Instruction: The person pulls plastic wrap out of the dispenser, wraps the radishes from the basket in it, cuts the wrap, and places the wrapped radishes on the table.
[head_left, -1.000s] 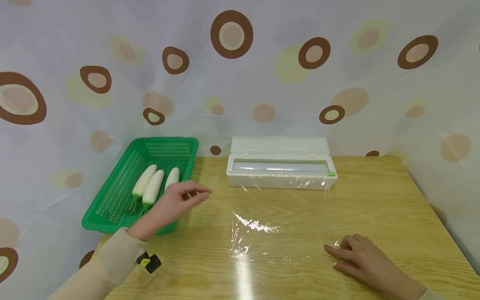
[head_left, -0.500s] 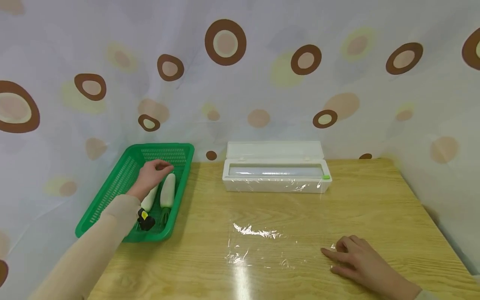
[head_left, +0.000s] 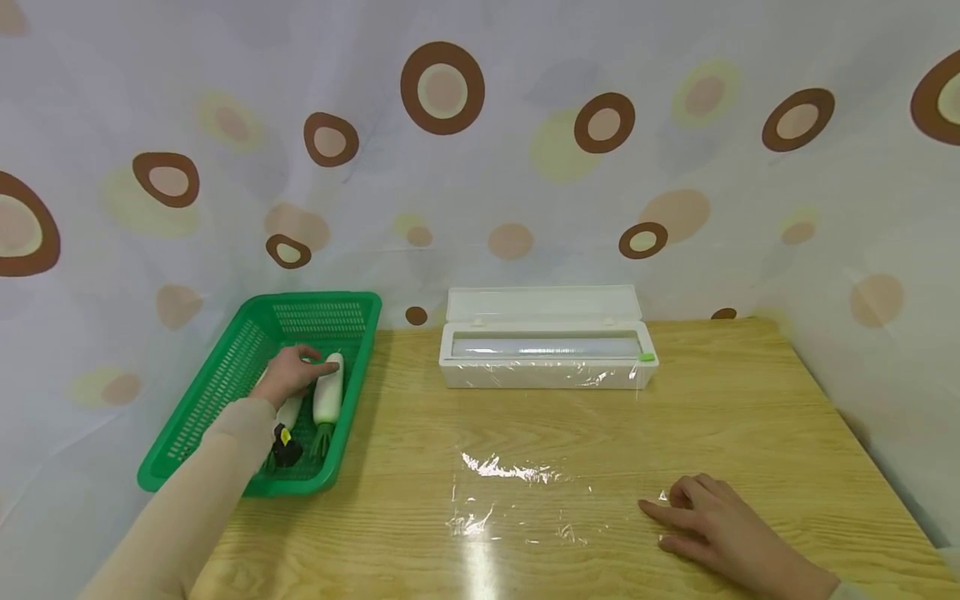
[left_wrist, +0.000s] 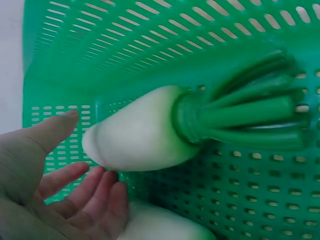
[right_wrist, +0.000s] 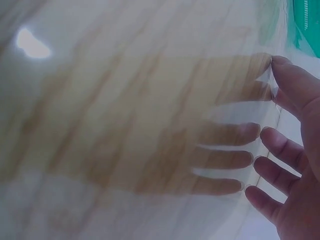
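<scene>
At the left, my left hand (head_left: 288, 372) reaches into a green plastic basket (head_left: 360, 375). Its thumb and fingers lie apart around the narrow tip of a white radish (left_wrist: 142, 130) with green stalks. Whether a finger touches the radish is hard to tell. A second radish (left_wrist: 162, 225) lies below the fingers, and the arm covers much of what else is in there. On the table's right side, my right hand (head_left: 720, 525) rests its fingertips at the edge of a sheet of cling film (head_left: 510, 471). In the right wrist view the fingertips (right_wrist: 265, 135) meet their reflections.
A white cling film box (head_left: 525, 377) stands at the back with its lid (head_left: 543, 304) raised. Film runs from its roll toward the front of the wooden table (head_left: 405, 433). A green slider (head_left: 646, 357) sits on the box's right end. Patterned cloth (head_left: 510, 183) hangs behind.
My left hand has moved from the basket's right edge into the basket, then lowered to the right-hand radish. The right hand has stayed at the film's edge. The view has shifted slightly.
</scene>
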